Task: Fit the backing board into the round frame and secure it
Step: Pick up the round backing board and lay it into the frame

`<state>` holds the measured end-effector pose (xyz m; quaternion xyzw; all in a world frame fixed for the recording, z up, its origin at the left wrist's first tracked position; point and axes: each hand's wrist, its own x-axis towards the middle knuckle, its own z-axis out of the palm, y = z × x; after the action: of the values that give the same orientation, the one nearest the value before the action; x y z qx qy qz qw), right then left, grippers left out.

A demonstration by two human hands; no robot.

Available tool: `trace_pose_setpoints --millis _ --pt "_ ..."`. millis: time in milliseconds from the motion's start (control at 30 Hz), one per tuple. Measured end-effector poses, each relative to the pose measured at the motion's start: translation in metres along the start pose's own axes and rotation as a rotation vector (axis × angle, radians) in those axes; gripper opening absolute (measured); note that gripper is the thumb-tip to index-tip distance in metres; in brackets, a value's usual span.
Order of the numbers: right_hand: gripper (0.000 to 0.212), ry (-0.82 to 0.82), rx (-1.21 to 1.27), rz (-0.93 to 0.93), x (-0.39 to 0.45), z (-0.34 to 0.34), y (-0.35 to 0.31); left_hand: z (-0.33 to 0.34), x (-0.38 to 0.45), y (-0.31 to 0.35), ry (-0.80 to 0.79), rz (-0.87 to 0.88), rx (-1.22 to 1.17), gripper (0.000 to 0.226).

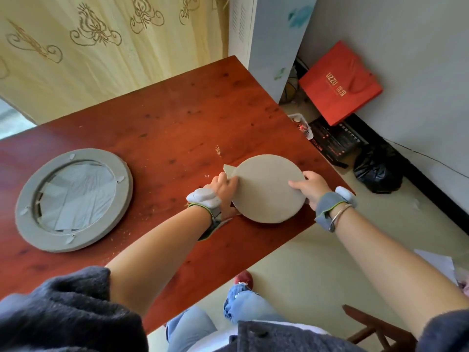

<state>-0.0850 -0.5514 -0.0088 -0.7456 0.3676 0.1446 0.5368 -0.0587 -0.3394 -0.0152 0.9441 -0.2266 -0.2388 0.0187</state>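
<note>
Both hands — left hand (223,186), right hand (313,185) — grip the backing board (267,189) at its edges over the surface (165,123), well apart from the round frame (73,199) — it could jam on unturned tabs.

One wide-angle camera rides on the person's head, looking forward and steeply down over both bare forearms onto the reddish-brown wooden table (162,118). It sits close, tilted, catching the pale floor (317,252) beyond the table's right edge.
</note>
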Motion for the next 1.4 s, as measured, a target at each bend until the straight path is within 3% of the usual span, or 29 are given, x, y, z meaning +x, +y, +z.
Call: trace_pose_setpoints --millis 33,133,267,367,433,533,667,733,833,933,1033,1133,1200,1333,1400 --pt "0.006 -0.046 0.108 0.0 0.0 -0.001 -0.004 0.001 -0.002 -0.001 0.043 -0.002 0.05 0.062" --pt "0.023 -0.151 0.241 -0.049 -0.004 -0.001 -0.018 -0.002 -0.007 -0.001 0.122 -0.031 0.058 0.054" --pt "0.026 -0.269 0.323 -0.108 -0.008 -0.003 -0.034 -0.016 -0.014 -0.014 0.112 -0.089 -0.081 0.059" --pt "0.032 -0.327 0.422 -0.139 -0.007 -0.007 -0.046 -0.036 -0.016 -0.025 0.198 -0.177 -0.215 0.044" --pt "0.03 -0.351 0.409 -0.162 -0.006 -0.007 -0.05 -0.049 -0.02 -0.026 0.239 -0.255 -0.367 0.033" --pt "0.013 -0.367 0.253 -0.204 -0.008 0.003 -0.052 -0.057 -0.03 -0.025 0.336 -0.298 -0.82 0.032" --pt "0.038 -0.427 0.181 -0.233 -0.016 0.032 -0.058 -0.058 -0.05 -0.03 0.35 -0.356 -1.33 0.018" --pt "0.033 -0.508 0.202 -0.242 -0.023 0.052 -0.065 -0.058 -0.063 -0.038 0.313 -0.381 -1.428 0.007" --pt "0.016 -0.506 0.284 -0.267 -0.025 0.071 -0.072 -0.058 -0.075 -0.045 0.262 -0.483 -1.508 0.01" --pt "0.023 -0.497 0.23 -0.308 -0.037 0.101 -0.086 -0.052 -0.092 -0.063 0.244 -0.686 -1.505 0.008" --pt "0.015 -0.526 0.137 -0.376 -0.053 0.137 -0.099 -0.044 -0.11 -0.088 0.293 -0.77 -1.525 0.008" --pt "0.03 -0.524 0.078 -0.42 -0.07 0.174 -0.111 -0.036 -0.129 -0.119 0.312 -0.843 -1.537 0.046" --pt "0.028 -0.567 0.065 -0.407 -0.078 0.2 -0.114 -0.029 -0.141 -0.144 0.341 -0.889 -1.484 0.062" --pt "0.02 -0.681 0.068 -0.316 -0.093 0.254 -0.119 -0.019 -0.165 -0.199 0.292 -0.949 -0.925 0.05" --pt "0.018 -0.693 0.09 -0.274 -0.097 0.265 -0.119 -0.019 -0.168 -0.21 0.289 -0.911 -0.87 0.046"
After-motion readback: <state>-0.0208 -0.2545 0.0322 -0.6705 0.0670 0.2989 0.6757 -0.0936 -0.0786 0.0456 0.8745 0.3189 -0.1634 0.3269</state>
